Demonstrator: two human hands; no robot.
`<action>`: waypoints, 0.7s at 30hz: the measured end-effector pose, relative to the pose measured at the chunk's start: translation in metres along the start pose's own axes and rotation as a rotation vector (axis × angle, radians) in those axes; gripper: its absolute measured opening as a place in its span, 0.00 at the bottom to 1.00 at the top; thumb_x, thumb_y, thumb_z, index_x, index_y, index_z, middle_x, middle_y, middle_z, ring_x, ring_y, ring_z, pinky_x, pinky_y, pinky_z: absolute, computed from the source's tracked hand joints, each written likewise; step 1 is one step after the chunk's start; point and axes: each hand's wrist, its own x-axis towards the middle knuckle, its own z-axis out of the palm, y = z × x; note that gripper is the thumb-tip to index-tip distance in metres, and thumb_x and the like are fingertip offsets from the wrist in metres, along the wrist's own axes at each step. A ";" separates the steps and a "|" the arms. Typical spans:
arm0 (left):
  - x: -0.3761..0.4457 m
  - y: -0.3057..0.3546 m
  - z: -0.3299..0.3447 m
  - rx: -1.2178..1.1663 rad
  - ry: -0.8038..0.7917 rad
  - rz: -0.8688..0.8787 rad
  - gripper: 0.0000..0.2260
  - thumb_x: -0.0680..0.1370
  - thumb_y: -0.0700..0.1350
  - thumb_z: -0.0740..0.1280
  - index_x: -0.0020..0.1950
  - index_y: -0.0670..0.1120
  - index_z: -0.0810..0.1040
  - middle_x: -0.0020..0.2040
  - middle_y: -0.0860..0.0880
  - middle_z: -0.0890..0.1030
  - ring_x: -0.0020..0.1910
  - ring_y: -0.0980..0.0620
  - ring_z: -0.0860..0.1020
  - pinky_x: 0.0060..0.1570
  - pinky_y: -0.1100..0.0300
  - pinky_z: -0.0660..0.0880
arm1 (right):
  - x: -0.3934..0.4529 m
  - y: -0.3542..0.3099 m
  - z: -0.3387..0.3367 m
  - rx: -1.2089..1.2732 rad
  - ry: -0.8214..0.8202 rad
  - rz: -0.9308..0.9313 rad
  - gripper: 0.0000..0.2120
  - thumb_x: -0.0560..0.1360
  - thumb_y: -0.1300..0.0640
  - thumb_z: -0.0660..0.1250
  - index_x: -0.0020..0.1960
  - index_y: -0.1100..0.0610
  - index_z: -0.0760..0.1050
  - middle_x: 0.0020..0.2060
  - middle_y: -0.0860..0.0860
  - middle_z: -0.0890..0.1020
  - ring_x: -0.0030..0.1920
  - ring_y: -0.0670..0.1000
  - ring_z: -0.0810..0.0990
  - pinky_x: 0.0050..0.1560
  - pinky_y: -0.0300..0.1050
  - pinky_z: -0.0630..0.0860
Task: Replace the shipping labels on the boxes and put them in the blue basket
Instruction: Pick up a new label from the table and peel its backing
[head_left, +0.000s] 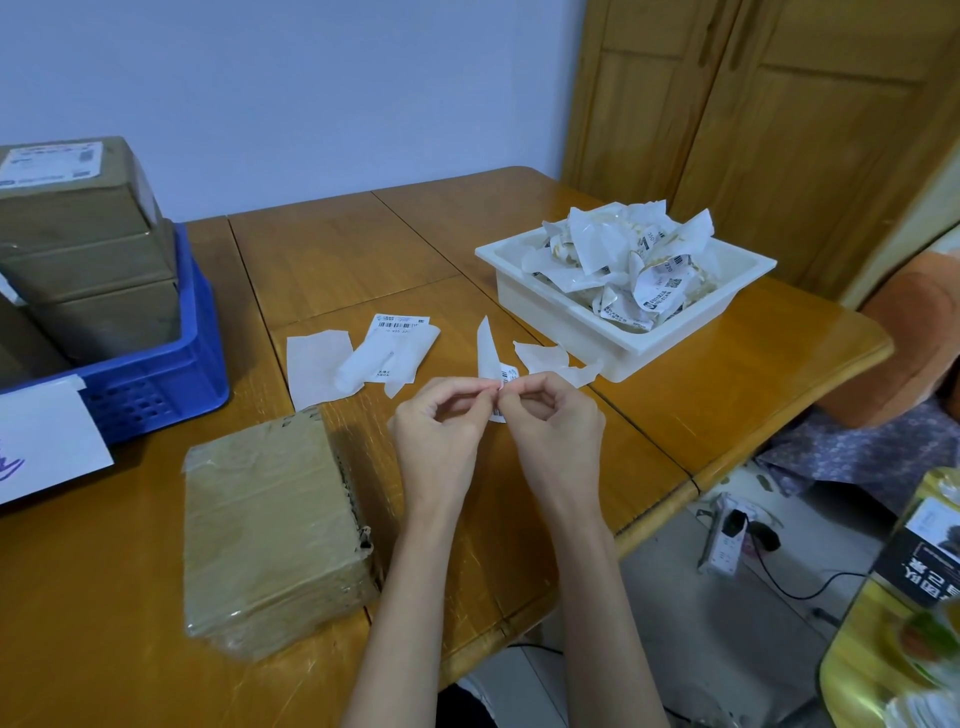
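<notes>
Label-peel step: both hands pinch label strip (496, 382), separating backing.
Left hand (439, 431), right hand (553, 423); bare box (272, 530) at 7 o'clock awaits sticking; blue basket (156, 364) at 9 o'clock.

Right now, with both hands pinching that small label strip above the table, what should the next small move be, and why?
Probably finish peeling the label strip apart, then press it onto the taped box. Left hand and right hand both pinch it, and the box top shows no label.
</notes>
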 end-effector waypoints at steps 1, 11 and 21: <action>0.000 0.000 0.000 0.002 -0.001 0.003 0.06 0.73 0.34 0.72 0.47 0.43 0.86 0.43 0.48 0.84 0.40 0.61 0.82 0.39 0.73 0.75 | 0.000 0.000 0.000 0.001 0.001 0.001 0.01 0.74 0.63 0.71 0.44 0.59 0.82 0.34 0.41 0.83 0.38 0.38 0.83 0.42 0.30 0.77; -0.001 0.001 0.000 0.020 -0.013 0.020 0.06 0.73 0.35 0.73 0.47 0.43 0.86 0.44 0.49 0.84 0.42 0.62 0.82 0.39 0.73 0.75 | 0.000 0.001 0.000 -0.055 0.001 -0.026 0.05 0.75 0.62 0.70 0.42 0.54 0.79 0.30 0.36 0.79 0.36 0.36 0.82 0.40 0.29 0.77; -0.002 0.003 0.003 0.035 -0.023 0.048 0.04 0.73 0.33 0.72 0.45 0.40 0.84 0.42 0.46 0.84 0.39 0.62 0.82 0.37 0.74 0.74 | 0.002 0.004 -0.001 -0.086 -0.021 -0.030 0.04 0.75 0.62 0.69 0.43 0.56 0.79 0.33 0.42 0.82 0.38 0.39 0.82 0.40 0.32 0.78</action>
